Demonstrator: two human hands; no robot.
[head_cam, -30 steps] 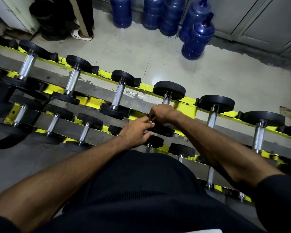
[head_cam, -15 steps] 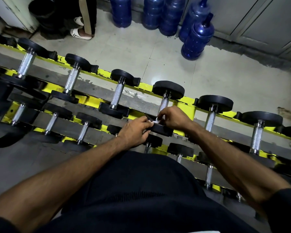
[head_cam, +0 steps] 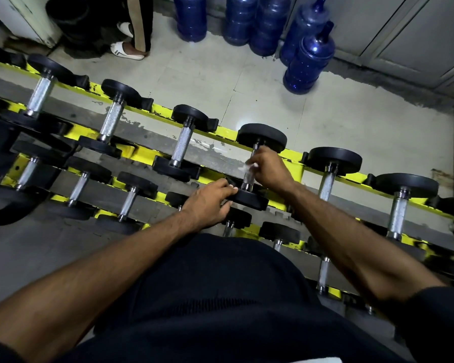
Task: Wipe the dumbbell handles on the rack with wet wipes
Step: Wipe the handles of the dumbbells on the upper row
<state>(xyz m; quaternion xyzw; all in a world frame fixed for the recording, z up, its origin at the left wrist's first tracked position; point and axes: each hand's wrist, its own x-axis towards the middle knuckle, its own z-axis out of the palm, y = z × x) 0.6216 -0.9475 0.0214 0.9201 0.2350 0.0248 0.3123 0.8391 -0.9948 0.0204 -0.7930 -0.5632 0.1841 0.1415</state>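
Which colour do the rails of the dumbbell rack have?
The rack rails are bright yellow, with worn dark patches; the head view shows this.

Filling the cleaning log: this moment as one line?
right hand: grips wet wipe on dumbbell handle | left hand: rests on near plate

1. The rack (head_cam: 142, 152) runs from upper left to lower right across the floor (head_cam: 273, 95), with dumbbells lying side by side on its tiers.
2. On the upper tier, near the middle, the right hand (head_cam: 269, 169) holds a wipe (head_cam: 248, 167) against the handle of a dumbbell (head_cam: 262, 137).
3. The left hand (head_cam: 210, 203) rests on that dumbbell's near head.
4. Behind the rack, 5 water bottles (head_cam: 308, 61) stand on the floor by the wall.
5. Behind the rack on the far left, a foot (head_cam: 126, 51) stands beside a bin (head_cam: 68, 14).
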